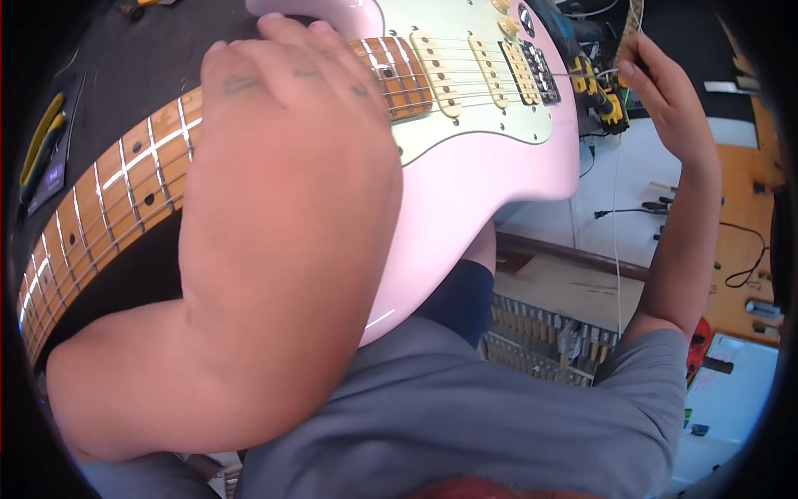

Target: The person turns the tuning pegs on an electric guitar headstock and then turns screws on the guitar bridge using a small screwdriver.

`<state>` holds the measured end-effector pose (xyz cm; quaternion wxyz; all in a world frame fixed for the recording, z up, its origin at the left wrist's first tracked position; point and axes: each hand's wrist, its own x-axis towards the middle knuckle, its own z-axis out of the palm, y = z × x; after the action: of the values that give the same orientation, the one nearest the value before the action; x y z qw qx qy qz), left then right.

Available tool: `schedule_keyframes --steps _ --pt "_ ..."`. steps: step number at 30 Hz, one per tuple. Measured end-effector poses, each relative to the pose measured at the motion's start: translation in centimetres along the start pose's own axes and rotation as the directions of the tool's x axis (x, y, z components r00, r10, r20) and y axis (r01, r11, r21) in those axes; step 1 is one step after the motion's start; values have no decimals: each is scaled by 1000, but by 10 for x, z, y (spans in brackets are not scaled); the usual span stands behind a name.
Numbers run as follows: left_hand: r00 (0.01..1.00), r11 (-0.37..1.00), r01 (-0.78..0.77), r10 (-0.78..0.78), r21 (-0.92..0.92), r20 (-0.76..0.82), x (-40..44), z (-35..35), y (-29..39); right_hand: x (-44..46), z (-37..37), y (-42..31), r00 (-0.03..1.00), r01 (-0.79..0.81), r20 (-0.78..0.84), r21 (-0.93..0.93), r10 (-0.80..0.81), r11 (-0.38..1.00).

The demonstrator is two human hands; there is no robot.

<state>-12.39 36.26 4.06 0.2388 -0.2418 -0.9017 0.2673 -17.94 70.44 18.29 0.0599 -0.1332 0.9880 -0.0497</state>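
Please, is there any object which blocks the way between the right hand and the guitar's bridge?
Nothing visible blocks the right hand from the bridge; a thin string seems to span the gap, with yellow-black tools showing behind it.

On the dark worktop [125, 62], a yellow-handled tool [38, 143] overlaps a purple-marked sheet [56, 176].

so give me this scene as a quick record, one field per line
guitar: pink, strings facing up
left hand: over the neck near the body; grip on it hidden
right hand: beyond the bridge, seems to pinch a thin string
picture left: yellow-handled tool
clothing: grey shirt
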Motion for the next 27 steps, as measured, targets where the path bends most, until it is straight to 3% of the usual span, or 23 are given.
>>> schedule_keyframes --steps 2,4,5,6,7,9,10,12,14,16,18,20,22,27 --pt "1000 999 -2 2 47 -6 1 -4 1 1 -3 3 995 -99 29 -15 99 995" --pt "1000 998 17 -16 65 -13 2 -3 3 -6 7 -3 996 5 -90 15 -4 1000" --pt "1000 998 23 -23 -62 8 2 -1 0 -11 11 -11 987 59 -149 29 -54 998" --pt "999 981 35 -30 -188 29 3 0 -3 -14 5 -17 993 7 -115 49 -1 999" --pt "997 901 51 -22 -430 71 2 2 -9 -14 3 -16 995 4 -104 33 0 999" --pt "996 902 54 -19 -429 85 1 0 -10 -16 -2 -11 996 -6 -86 -2 6 1000" --pt "998 982 35 -25 -185 59 1 -4 -4 -15 -7 -3 995 -90 -35 -38 89 995" --pt "999 997 17 -20 72 38 1 -9 -1 -11 -15 13 972 -230 30 -91 234 969" --pt "999 997 14 -17 72 47 1 -10 -1 -8 -14 14 947 -314 43 -98 319 944" --pt "999 997 18 -22 71 48 0 -9 -1 -7 -4 0 964 -264 -44 -29 263 964" --pt "999 997 23 -26 75 48 0 -8 -1 -13 15 -32 969 -90 -223 66 103 994" --pt "999 997 19 -23 80 48 1 -9 0 -14 10 -14 970 83 -226 -36 -89 996" --pt "998 996 14 -18 83 54 1 -10 -1 -15 6 -6 969 107 -217 -69 -120 992" --pt "999 997 17 -20 77 43 1 -9 0 -12 7 -24 960 -196 -218 -67 177 978"
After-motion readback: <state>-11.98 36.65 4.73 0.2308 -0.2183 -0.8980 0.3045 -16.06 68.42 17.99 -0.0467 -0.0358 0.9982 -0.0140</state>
